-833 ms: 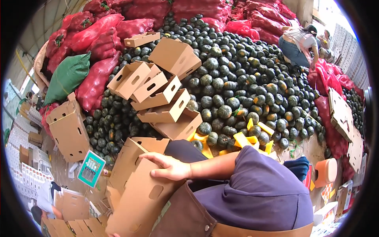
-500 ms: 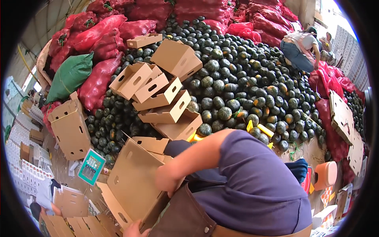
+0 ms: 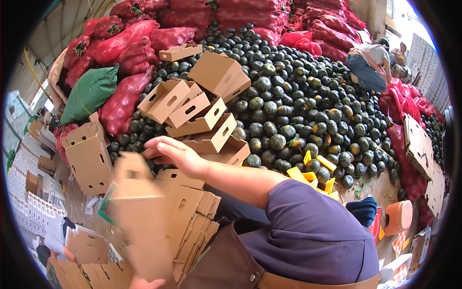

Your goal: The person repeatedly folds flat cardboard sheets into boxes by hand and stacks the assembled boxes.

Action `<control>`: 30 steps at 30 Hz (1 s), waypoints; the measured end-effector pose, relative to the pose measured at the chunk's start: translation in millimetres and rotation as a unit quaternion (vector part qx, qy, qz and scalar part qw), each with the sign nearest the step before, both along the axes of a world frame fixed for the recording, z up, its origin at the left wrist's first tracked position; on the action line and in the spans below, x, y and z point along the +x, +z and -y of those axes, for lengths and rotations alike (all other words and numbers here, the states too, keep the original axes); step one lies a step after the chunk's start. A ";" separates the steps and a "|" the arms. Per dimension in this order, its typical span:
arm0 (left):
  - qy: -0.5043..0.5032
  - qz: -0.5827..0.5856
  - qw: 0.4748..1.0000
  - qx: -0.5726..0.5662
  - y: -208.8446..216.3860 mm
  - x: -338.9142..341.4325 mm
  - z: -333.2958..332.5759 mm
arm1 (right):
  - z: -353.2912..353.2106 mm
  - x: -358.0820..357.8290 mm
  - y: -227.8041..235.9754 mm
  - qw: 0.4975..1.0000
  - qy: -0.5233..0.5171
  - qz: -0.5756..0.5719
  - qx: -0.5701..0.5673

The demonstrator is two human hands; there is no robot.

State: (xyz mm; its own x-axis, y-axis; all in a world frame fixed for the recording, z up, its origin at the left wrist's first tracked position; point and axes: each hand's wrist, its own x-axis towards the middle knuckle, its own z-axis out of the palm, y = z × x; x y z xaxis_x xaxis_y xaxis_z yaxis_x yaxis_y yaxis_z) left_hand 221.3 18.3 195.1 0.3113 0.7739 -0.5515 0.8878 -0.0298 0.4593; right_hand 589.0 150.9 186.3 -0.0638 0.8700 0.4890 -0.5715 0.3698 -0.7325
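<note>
A brown cardboard box (image 3: 144,226), smeared by motion, stands tilted up in front of me over a stack of flattened cardboard sheets (image 3: 190,226). At the lower edge of the picture my left hand (image 3: 147,283) grips the bottom end of this box; only part of that hand shows. My right hand (image 3: 178,156) is raised above the upper end of the box, fingers stretched out, nothing in them. Just beyond it lies a heap of folded open-top boxes (image 3: 211,135) with oval hand holes.
Dark green pumpkins (image 3: 284,106) form a large pile ahead. Red mesh sacks (image 3: 130,96) and a green sack (image 3: 89,94) lie at the left. Yellow pieces (image 3: 313,178) sit near my right elbow. A person (image 3: 368,62) bends over at the far right; an orange stool (image 3: 398,214) stands nearer.
My right hand has left the inside of the box and risen forward, its fingers spreading. The box has swung upright to the left, uncovering the stacked sheets.
</note>
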 end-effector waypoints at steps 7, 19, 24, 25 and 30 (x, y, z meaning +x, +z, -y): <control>0.157 0.310 0.921 0.176 -60.4 -13.8 9.9 | 9.1 -62.2 -66.7 0.920 0.252 -0.101 -0.283; 0.320 0.415 0.765 0.374 -16.0 -76.1 -49.6 | -35.3 3.5 -40.9 0.996 0.070 0.059 -0.005; 0.028 0.229 0.942 0.242 -10.0 -45.0 -10.4 | -6.1 -11.2 -37.3 0.949 0.118 0.282 0.082; 0.007 0.204 0.949 0.239 -20.6 -47.7 2.3 | 4.1 -6.6 -42.0 0.932 0.103 0.338 0.086; 0.097 -0.035 0.942 0.319 -53.7 -63.0 45.0 | 66.7 23.0 -80.3 0.768 -0.037 0.501 0.397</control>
State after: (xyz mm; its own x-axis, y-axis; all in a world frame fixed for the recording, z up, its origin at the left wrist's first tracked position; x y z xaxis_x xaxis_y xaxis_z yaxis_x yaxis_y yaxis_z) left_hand 158.2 -26.7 141.4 0.1096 0.9935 0.0318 0.9325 -0.1138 0.3428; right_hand 612.0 84.2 105.9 -0.7186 0.3425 0.6052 0.1763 0.9316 -0.3179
